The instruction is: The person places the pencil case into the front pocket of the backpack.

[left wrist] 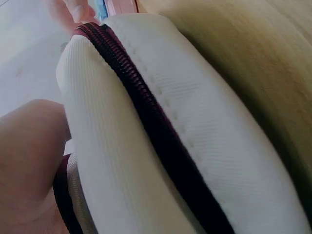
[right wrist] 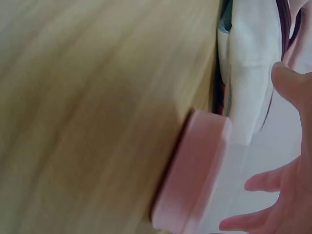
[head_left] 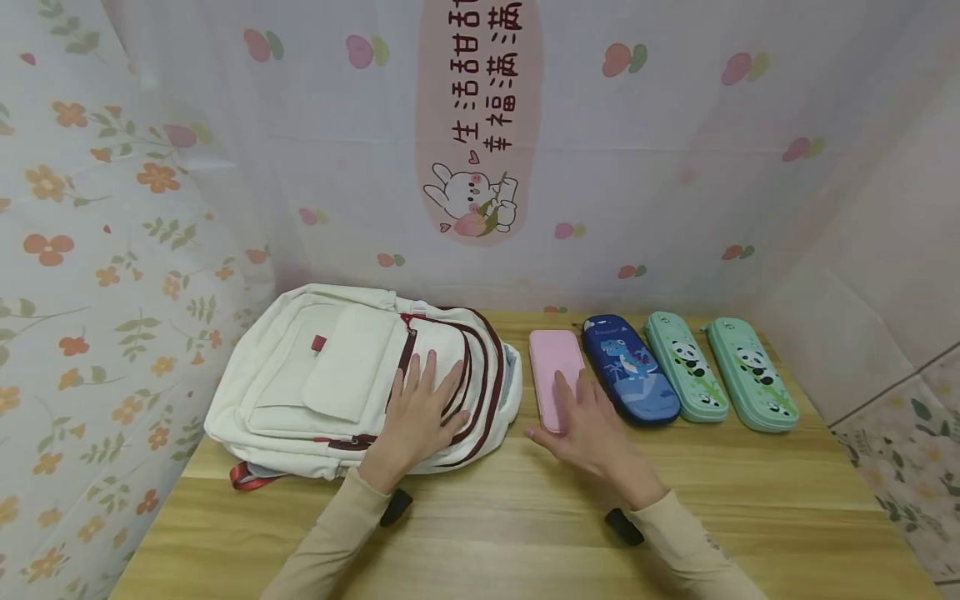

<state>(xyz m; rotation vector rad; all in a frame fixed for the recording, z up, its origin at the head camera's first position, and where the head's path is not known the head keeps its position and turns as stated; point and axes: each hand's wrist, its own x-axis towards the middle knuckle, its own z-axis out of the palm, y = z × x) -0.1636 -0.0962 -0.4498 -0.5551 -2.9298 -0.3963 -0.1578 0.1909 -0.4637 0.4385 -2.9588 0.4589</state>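
Note:
A white backpack [head_left: 337, 367] with dark red zipper trim lies on its back at the left of the table. My left hand [head_left: 422, 414] rests on its front pocket, fingers spread; the left wrist view shows the zipper [left wrist: 141, 107] close up beside that hand. Over the near end of a pink pencil case [head_left: 555, 367] is my right hand [head_left: 592, 429], its fingers apart and loosely bent. In the right wrist view the fingers [right wrist: 265, 181] stand above the pink case [right wrist: 190, 170], not wrapped round it.
Right of the pink case lie a dark blue dinosaur pencil case [head_left: 630, 367] and two mint green panda cases, one [head_left: 686, 367] beside the other [head_left: 752, 375]. They rest on a wooden table [head_left: 495, 533]. A printed cloth [head_left: 337, 167] hangs behind.

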